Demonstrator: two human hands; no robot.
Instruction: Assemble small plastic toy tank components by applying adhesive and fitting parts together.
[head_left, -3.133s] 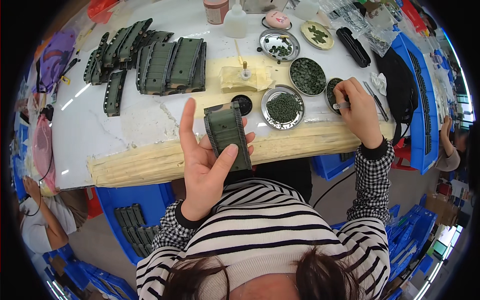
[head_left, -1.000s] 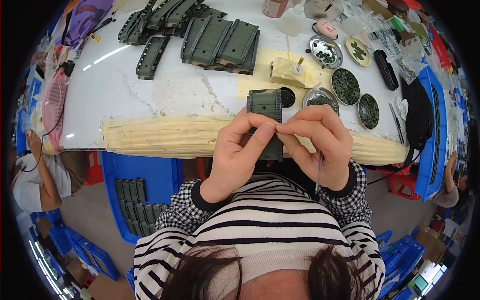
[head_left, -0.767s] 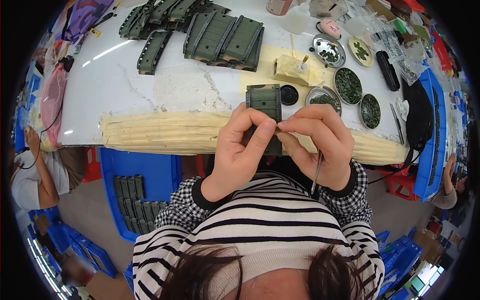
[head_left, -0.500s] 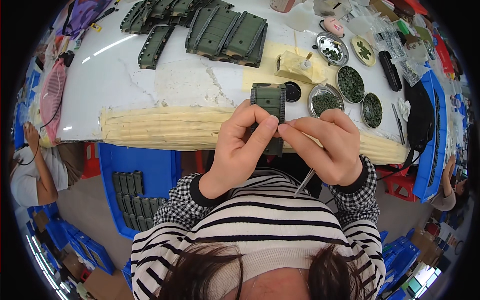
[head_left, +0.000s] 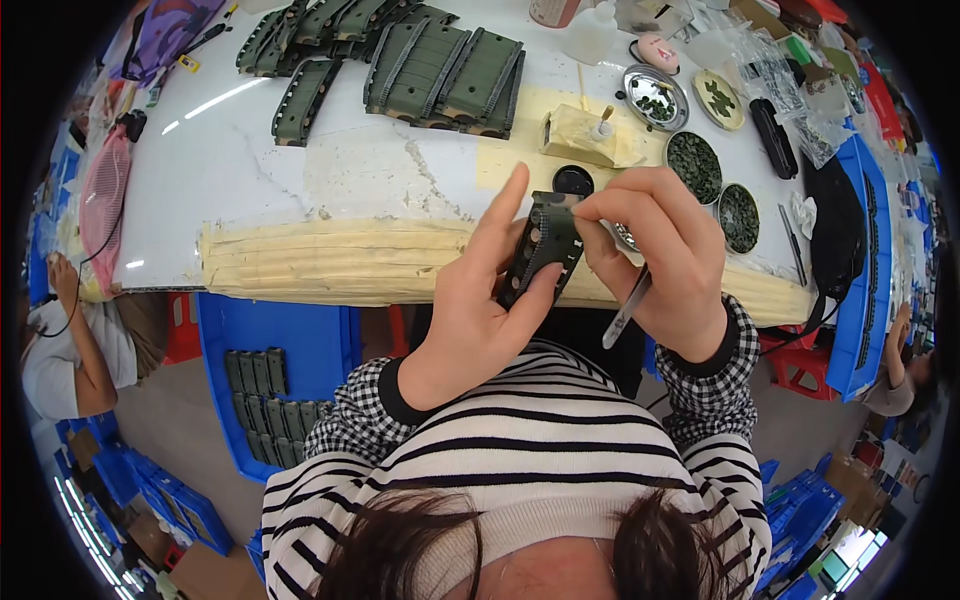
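Note:
A green camouflage panel [head_left: 550,240] with dark toothed strips along its edges is tilted on its side above the table's near edge. My left hand [head_left: 480,300] grips it low between thumb and fingers, with the index finger stretched upward off it. At its far right corner, the pinched thumb and index finger of my right hand [head_left: 665,260] touch it. Any small piece between those fingertips is hidden. Silver tweezers [head_left: 626,312] are tucked in my right palm, one end pointing back toward me.
Green camouflage panels [head_left: 430,75] lie at the far left. Round dishes of small green pieces [head_left: 692,165] stand to the right, near a yellow taped block [head_left: 580,137] and a black round lid [head_left: 573,180]. A blue bin [head_left: 225,400] below holds several green parts.
The panel has turned onto its side and tilted. My left index finger has lifted off it. My right hand has moved up to its far corner, and the tweezers have swung with it.

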